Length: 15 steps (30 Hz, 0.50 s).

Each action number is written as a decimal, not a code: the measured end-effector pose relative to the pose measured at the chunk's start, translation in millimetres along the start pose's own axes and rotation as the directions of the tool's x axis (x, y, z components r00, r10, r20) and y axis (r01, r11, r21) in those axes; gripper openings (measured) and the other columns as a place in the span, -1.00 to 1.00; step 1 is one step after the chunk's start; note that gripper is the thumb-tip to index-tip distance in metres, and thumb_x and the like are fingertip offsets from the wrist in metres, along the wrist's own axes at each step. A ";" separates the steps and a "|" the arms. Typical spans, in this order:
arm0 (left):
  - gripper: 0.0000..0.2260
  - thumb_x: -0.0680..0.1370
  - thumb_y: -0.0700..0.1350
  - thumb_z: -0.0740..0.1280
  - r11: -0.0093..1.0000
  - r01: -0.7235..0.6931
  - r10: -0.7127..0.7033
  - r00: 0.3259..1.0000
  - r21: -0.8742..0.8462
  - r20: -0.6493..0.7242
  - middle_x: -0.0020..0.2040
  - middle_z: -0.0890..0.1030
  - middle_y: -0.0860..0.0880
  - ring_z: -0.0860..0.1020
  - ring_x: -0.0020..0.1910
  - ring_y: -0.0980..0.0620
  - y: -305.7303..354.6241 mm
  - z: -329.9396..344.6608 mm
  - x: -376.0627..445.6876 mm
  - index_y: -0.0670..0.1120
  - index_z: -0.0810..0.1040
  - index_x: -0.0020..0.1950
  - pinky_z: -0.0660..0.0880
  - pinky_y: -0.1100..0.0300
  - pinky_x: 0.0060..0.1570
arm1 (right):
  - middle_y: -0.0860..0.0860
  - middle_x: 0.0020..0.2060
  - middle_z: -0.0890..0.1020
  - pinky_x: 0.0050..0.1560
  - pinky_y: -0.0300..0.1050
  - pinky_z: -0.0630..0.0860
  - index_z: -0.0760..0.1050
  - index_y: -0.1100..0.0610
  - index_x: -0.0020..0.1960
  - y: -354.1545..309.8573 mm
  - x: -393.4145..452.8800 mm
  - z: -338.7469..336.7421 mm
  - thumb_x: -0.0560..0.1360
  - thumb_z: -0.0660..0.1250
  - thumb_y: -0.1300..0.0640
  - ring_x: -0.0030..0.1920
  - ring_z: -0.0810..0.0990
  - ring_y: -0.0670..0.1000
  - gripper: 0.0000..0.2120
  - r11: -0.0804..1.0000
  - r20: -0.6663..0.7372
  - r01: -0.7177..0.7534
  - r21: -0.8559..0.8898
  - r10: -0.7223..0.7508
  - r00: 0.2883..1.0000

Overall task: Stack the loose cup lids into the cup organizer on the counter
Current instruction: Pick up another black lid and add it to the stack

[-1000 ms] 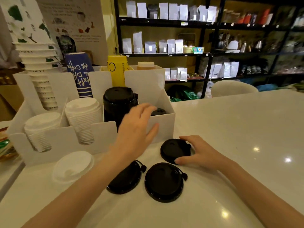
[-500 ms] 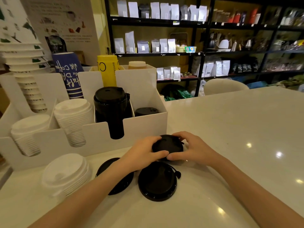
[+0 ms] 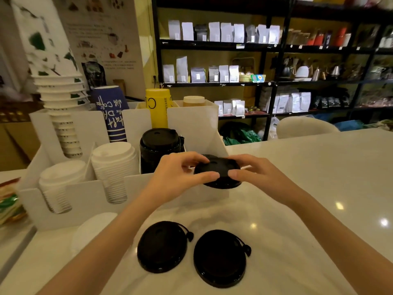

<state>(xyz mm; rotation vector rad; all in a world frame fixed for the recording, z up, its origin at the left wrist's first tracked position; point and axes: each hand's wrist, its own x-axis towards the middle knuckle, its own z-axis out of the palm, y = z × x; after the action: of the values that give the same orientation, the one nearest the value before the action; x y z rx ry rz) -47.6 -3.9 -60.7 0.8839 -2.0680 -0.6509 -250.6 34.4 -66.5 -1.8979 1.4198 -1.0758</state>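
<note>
A black cup lid (image 3: pixel 217 173) hangs in the air in front of the white cup organizer (image 3: pixel 70 196), near its right end. My left hand (image 3: pixel 180 175) pinches its left side and my right hand (image 3: pixel 253 173) pinches its right side. Two more black lids lie loose on the counter close to me, one on the left (image 3: pixel 162 246) and one on the right (image 3: pixel 220 258). A stack of white lids (image 3: pixel 93 231) sits on the counter left of my left forearm. Inside the organizer stand a black lid stack (image 3: pixel 159 150) and two white lid stacks (image 3: pixel 114 167).
Paper cup stacks (image 3: pixel 63 116) rise behind the organizer, with a blue cup (image 3: pixel 112 111) and a yellow cup (image 3: pixel 157 109). Shelves of bags stand at the back. The white counter (image 3: pixel 319 188) stretches to the right. Packets (image 3: pixel 8 205) lie at the far left.
Both hands closed on the far black lid and lifted it off the counter toward the organizer's right end. The view has tilted down a little.
</note>
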 end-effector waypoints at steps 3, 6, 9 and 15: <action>-0.62 0.22 0.19 0.36 0.997 -0.061 0.055 0.991 -0.041 -0.125 -0.07 0.60 0.15 0.58 -0.03 0.17 8.3 -23.1 4.5 0.09 0.57 -0.03 0.52 0.33 -0.02 | -0.01 0.11 0.54 0.14 -0.03 0.46 0.39 -0.03 0.24 -25.2 18.5 2.0 0.24 0.29 -0.21 0.11 0.52 0.01 -0.40 0.996 -0.046 0.085 0.022 -0.084 0.995; -0.61 0.22 0.19 0.38 0.991 -0.088 0.061 0.968 -0.101 -0.243 -0.01 0.60 0.12 0.59 -0.01 0.15 10.2 -43.1 6.1 0.09 0.57 -0.01 0.52 0.33 -0.03 | -0.09 0.11 0.51 0.04 -0.19 0.45 0.39 -0.06 0.21 -42.1 38.2 10.1 0.16 0.31 -0.26 0.12 0.48 -0.10 -0.34 0.980 -0.130 0.177 0.088 -0.165 0.978; -0.60 0.25 0.14 0.39 0.989 -0.105 0.064 0.936 -0.100 -0.346 0.01 0.62 0.04 0.59 0.02 0.12 4.1 -55.4 8.4 0.04 0.56 0.03 0.54 0.23 0.02 | -0.09 0.07 0.57 0.08 -0.17 0.50 0.44 -0.04 0.13 -48.7 58.4 22.6 0.18 0.38 -0.22 0.08 0.53 -0.12 -0.43 0.956 -0.231 0.248 0.154 -0.209 0.950; -0.62 0.31 0.09 0.37 0.995 -0.070 0.029 0.887 -0.072 -0.460 0.06 0.60 -0.02 0.54 0.09 0.06 -18.6 -65.1 15.3 0.01 0.52 0.08 0.50 0.11 0.12 | -0.15 0.10 0.53 0.09 -0.33 0.35 0.45 -0.06 0.15 -48.6 85.9 56.5 0.30 0.30 -0.23 0.13 0.44 -0.19 -0.52 0.948 -0.318 0.293 0.121 -0.243 0.917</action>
<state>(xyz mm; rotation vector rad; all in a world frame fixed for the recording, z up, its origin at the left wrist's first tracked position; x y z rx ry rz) 5.2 -36.8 -29.7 0.8382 -1.6175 -0.4458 -166.4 -35.0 -34.5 -1.9046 1.1931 -1.6219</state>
